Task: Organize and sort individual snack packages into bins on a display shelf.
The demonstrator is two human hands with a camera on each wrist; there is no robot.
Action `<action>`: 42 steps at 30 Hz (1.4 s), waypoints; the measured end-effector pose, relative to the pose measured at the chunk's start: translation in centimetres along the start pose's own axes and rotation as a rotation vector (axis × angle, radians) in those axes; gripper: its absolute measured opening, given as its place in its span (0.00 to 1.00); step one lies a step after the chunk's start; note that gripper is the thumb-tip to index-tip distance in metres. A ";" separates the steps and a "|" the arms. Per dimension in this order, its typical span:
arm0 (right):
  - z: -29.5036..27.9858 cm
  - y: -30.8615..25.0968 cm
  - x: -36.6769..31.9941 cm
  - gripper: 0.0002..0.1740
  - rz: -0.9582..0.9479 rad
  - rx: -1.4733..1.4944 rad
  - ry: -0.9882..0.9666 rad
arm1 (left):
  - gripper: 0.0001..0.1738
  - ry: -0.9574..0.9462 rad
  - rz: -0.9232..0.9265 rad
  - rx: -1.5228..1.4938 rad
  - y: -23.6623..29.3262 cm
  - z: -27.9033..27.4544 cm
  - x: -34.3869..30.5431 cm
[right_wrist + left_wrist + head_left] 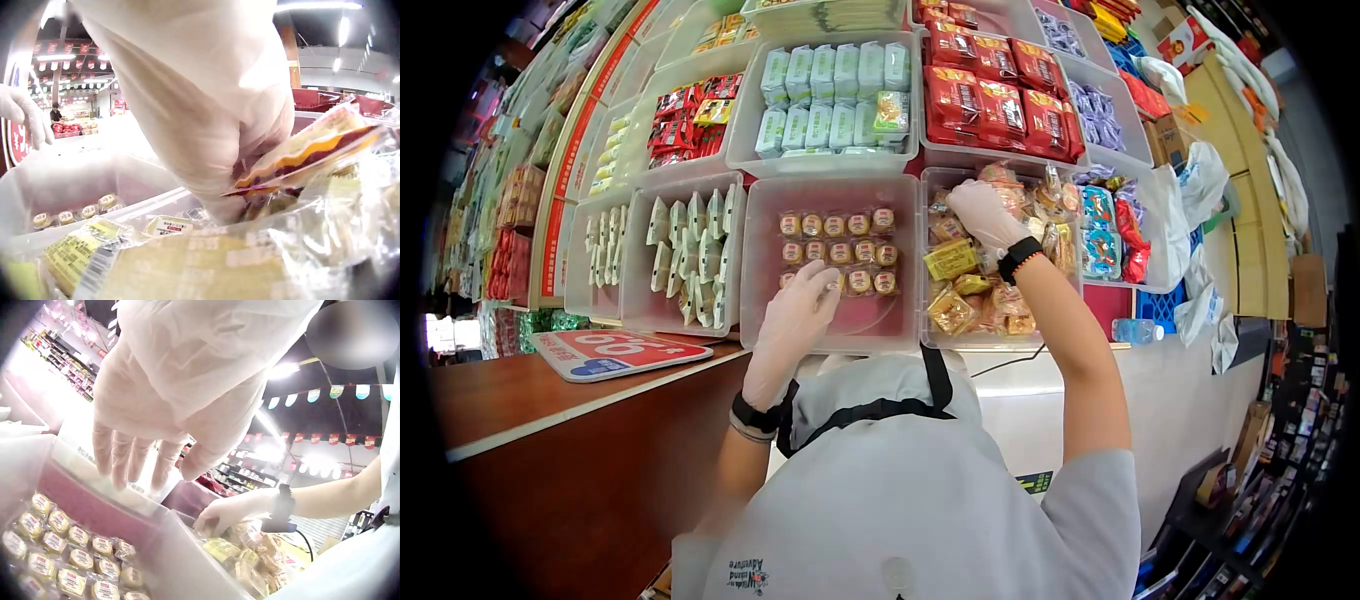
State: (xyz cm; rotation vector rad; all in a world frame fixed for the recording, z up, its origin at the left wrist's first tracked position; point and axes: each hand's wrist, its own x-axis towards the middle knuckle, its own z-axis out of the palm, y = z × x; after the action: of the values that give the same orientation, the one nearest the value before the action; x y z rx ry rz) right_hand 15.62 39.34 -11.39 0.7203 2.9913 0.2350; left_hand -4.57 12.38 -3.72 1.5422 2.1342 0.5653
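My gloved left hand (793,312) hovers over the near side of a clear bin (775,325) of small round wrapped cakes (859,281). Its fingers (140,456) are relaxed, slightly bent, and hold nothing. My gloved right hand (988,215) reaches down into the neighbouring bin of mixed wrapped snacks (1000,310). Packets hide its fingertips in the right wrist view, and I cannot tell whether they grip one. A packet with an orange and maroon wavy band (306,156) leans against that hand. A yellow packet (950,260) lies just nearer me.
Pale green packets (820,75) and red packets (1000,100) fill bins behind. White packets (690,250) stand in a bin at left. A red-and-white price sign (615,352) lies on the wooden counter. At right are a water bottle (1137,331) and plastic bags (1200,185).
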 end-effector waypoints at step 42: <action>-2.0 -1.8 -0.9 0.15 -0.074 0.360 -0.116 | 0.22 0.135 -0.199 -1.066 -1.4 0.8 0.0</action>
State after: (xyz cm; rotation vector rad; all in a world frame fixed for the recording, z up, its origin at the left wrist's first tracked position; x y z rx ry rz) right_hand 15.46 37.02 -9.71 0.6194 2.9689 -0.3461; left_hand -5.25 12.03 -5.15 0.6896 1.5467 1.4422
